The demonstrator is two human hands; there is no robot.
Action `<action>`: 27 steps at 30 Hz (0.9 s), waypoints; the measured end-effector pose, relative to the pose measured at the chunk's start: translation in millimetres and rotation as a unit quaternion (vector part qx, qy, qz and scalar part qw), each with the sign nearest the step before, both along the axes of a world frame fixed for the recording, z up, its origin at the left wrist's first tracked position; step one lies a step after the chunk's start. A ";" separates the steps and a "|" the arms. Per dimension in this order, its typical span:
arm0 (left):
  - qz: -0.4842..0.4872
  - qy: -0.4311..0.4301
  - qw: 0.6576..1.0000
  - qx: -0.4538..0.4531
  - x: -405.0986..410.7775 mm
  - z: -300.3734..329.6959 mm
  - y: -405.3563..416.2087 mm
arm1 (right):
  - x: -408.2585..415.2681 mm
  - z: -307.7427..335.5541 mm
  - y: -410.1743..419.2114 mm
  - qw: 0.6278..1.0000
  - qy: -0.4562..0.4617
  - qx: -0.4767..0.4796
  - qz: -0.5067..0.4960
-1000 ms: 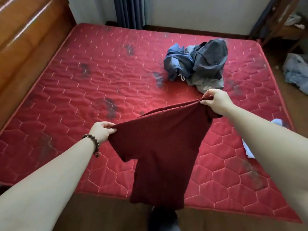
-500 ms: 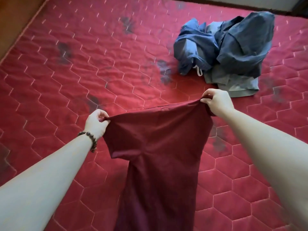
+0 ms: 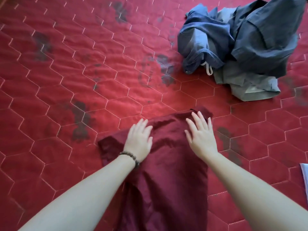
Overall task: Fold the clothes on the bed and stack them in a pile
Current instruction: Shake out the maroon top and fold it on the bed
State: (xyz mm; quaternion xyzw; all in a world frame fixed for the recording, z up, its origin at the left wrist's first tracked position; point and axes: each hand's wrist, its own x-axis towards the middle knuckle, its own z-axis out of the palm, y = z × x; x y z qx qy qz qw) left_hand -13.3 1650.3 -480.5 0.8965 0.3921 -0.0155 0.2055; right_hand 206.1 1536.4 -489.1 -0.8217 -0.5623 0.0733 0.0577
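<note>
A dark red T-shirt (image 3: 168, 177) lies flat on the red quilted mattress (image 3: 75, 72), its top end pointing away from me and one sleeve sticking out to the left. My left hand (image 3: 139, 141), with a bead bracelet at the wrist, rests palm down on the shirt's upper left part, fingers spread. My right hand (image 3: 200, 135) lies palm down on the upper right part, fingers apart. Neither hand grips the cloth. A crumpled heap of blue and grey clothes (image 3: 241, 47) sits at the far right of the bed.
Dark stains mark the mattress in several spots. A pale cloth edge (image 3: 304, 179) shows at the right border. The mattress surface to the left of the shirt is bare.
The shirt, held up by its shoulders before, now lies on the mattress. Both hands have let go and are spread flat on it. The camera has moved closer and lower.
</note>
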 end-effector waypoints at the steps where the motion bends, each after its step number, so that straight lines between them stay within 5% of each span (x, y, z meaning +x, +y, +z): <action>1: -0.033 0.012 0.999 0.014 12.0 -7.8 -5.1 | -2.7 -7.0 0.7 1.000 -0.014 -0.018 0.010; 8: -0.078 0.155 0.983 0.052 16.0 -69.2 4.7 | -3.4 -51.2 9.4 0.977 -0.023 -0.213 -0.008; 10: -0.063 0.103 0.991 0.051 14.3 -69.7 5.6 | -3.0 -45.2 13.4 0.982 -0.002 -0.189 0.007; 14: 0.072 -0.003 0.995 0.072 22.2 -59.5 17.8 | 16.6 -20.6 14.0 0.987 0.023 0.096 -0.127; 18: 0.082 0.076 0.992 0.051 31.4 -52.2 49.4 | 57.0 -15.4 22.8 0.908 0.182 -0.009 -0.377; 21: 0.049 0.060 0.997 0.030 34.1 -51.2 59.5 | 65.6 -16.8 32.2 0.898 0.233 -0.047 -0.369; 27: 0.057 0.016 0.998 -0.003 34.9 -45.1 78.7 | 74.3 -12.0 52.7 0.901 0.266 0.039 -0.341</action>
